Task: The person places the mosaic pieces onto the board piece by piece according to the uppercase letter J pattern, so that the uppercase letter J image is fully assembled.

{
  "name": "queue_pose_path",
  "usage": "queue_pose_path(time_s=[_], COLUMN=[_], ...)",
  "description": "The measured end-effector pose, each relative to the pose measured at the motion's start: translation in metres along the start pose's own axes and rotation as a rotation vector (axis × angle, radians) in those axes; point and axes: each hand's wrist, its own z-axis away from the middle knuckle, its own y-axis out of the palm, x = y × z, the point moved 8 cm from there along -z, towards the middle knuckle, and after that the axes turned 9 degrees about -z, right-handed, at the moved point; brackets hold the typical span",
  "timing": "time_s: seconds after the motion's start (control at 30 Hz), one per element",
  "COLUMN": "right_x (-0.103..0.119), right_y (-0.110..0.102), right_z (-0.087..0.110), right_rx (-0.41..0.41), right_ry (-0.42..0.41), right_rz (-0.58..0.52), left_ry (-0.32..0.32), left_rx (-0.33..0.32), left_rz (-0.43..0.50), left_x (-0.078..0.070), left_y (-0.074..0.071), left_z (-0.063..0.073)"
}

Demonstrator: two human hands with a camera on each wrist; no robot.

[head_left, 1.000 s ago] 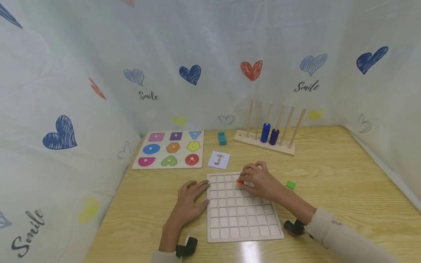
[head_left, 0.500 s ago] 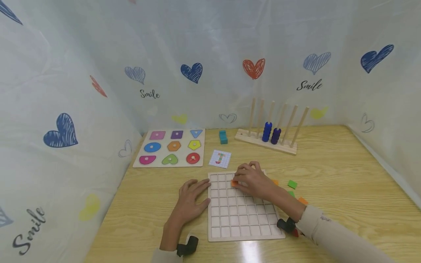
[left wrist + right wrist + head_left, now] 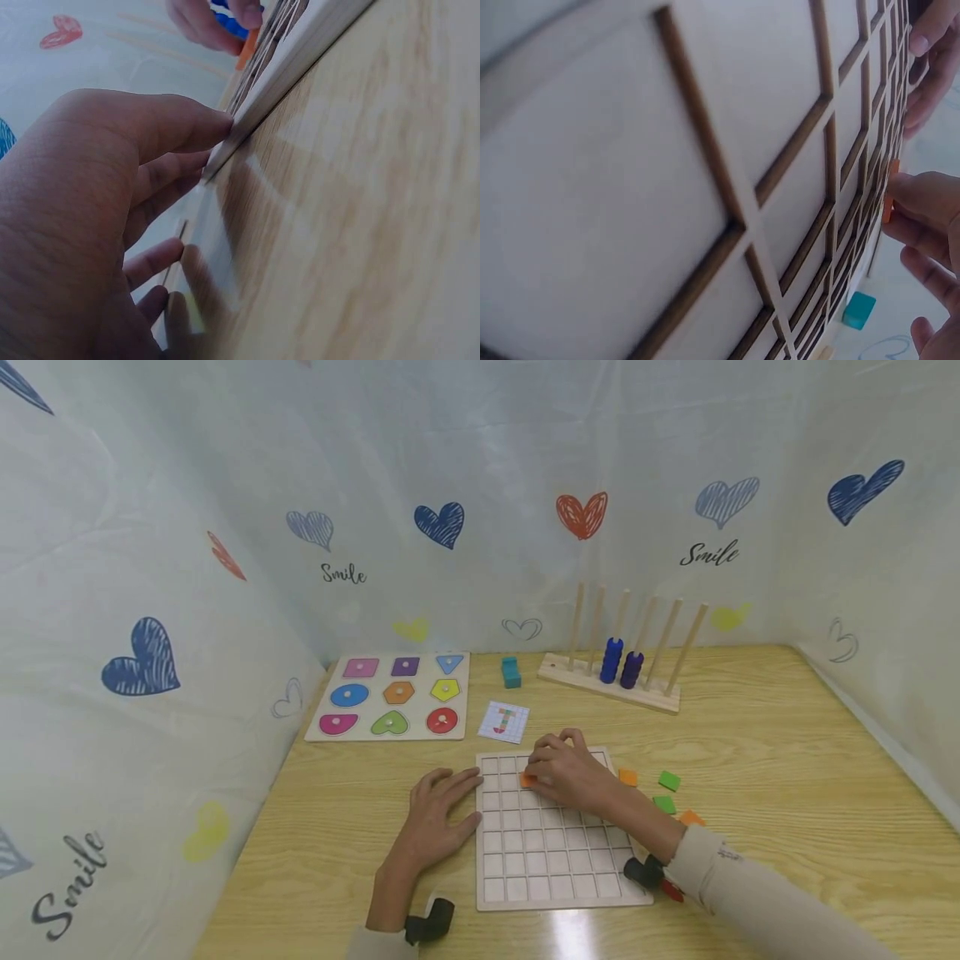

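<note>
A pale wooden grid board (image 3: 555, 890) with square cells lies on the table. My right hand (image 3: 572, 777) pinches an orange square tile (image 3: 528, 781) at the cells of the board's second row, left of its middle. In the right wrist view that orange tile (image 3: 892, 191) stands on edge between thumb and fingertips, close over the grid. My left hand (image 3: 435, 827) rests at the board's left edge, fingers extended; thumb and fingertips touch the rim in the left wrist view. Beyond the board lies a small card (image 3: 504, 722) printed with a coloured J pattern.
Right of the board lie green tiles (image 3: 670, 781), orange tiles (image 3: 627, 777) and a red piece (image 3: 672, 891) by the right wrist. A shape puzzle (image 3: 397, 693) sits back left, a teal block (image 3: 511, 672) back centre, a peg stand (image 3: 609, 683) with blue and purple rings back right.
My right hand has slid left over the board with the orange tile, uncovering orange and green tiles at the right. The left hand stays at the board's edge.
</note>
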Motion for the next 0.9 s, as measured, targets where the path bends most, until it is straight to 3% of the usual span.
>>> queue_pose_path(time_s=[0.23, 0.53, 0.73, 0.9], right_x=[0.001, -0.002, -0.002, -0.003], right_y=[0.005, 0.004, 0.003, -0.01], right_z=[-0.001, 0.001, 0.004, 0.011], right_rx=[0.046, 0.026, 0.053, 0.006], right_ry=[0.018, 0.033, 0.033, 0.036], right_rz=[0.018, -0.019, 0.044, 0.0], left_ry=[-0.004, -0.005, -0.008, -0.008], left_rx=[-0.003, 0.005, -0.005, -0.004], left_rz=[-0.014, -0.019, -0.017, -0.012], left_x=[0.0, -0.002, -0.002, 0.001], left_y=[0.001, 0.001, 0.001, 0.001], left_z=[-0.001, -0.003, -0.003, -0.001])
